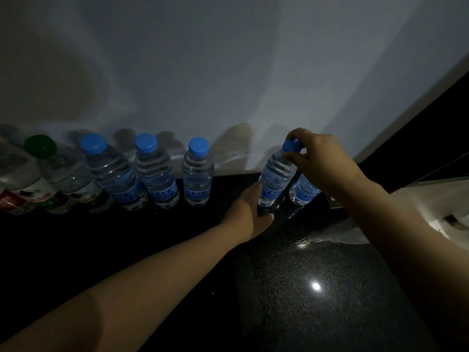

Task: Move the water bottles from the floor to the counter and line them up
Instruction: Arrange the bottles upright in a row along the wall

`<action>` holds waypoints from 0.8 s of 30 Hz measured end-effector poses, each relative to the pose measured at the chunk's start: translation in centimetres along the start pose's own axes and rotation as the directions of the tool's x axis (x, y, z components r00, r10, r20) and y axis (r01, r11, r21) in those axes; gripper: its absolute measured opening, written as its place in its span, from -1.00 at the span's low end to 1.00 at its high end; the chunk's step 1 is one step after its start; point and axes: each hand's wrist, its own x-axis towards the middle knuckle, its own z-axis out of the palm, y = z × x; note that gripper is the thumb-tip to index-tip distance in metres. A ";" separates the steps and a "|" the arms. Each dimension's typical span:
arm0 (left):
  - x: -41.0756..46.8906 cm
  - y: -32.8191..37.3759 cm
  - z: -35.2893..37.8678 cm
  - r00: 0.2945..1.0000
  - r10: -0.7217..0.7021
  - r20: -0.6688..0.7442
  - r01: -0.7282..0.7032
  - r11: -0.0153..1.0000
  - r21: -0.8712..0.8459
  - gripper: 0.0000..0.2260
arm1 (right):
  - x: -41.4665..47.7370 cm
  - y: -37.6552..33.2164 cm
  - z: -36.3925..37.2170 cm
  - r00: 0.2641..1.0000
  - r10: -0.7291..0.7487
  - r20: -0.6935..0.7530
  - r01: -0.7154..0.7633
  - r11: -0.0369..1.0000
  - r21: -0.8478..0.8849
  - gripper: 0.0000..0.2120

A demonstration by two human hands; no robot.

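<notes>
The right hand point(322, 161) pinches the blue cap of a tilted water bottle point(275, 179), while the left hand point(250, 212) curls round its base down at the dark desk point(291, 301). A second bottle point(303, 193) stands just beside it on the right. To the left, three blue-capped bottles point(157, 179) and a green-capped bottle point(61, 174) line the wall point(228, 72).

Head view, down onto counter point(304, 288)
</notes>
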 end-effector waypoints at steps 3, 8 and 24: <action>-0.4 -0.2 0.2 1.000 -0.007 0.015 0.007 1.000 -0.010 -0.21 | -0.1 0.0 -0.1 1.000 -0.002 -0.006 0.003 1.000 0.024 -0.66; -0.8 -0.6 0.0 1.000 -0.024 0.004 0.024 1.000 -0.001 -0.16 | 0.0 -1.0 0.1 1.000 -0.025 -0.005 0.025 0.998 0.055 -0.68; -2.8 -3.9 -2.4 0.993 -0.089 -0.078 0.084 0.994 -0.070 -0.14 | 2.2 -5.5 1.6 0.991 -0.122 0.059 0.118 0.991 0.061 -0.67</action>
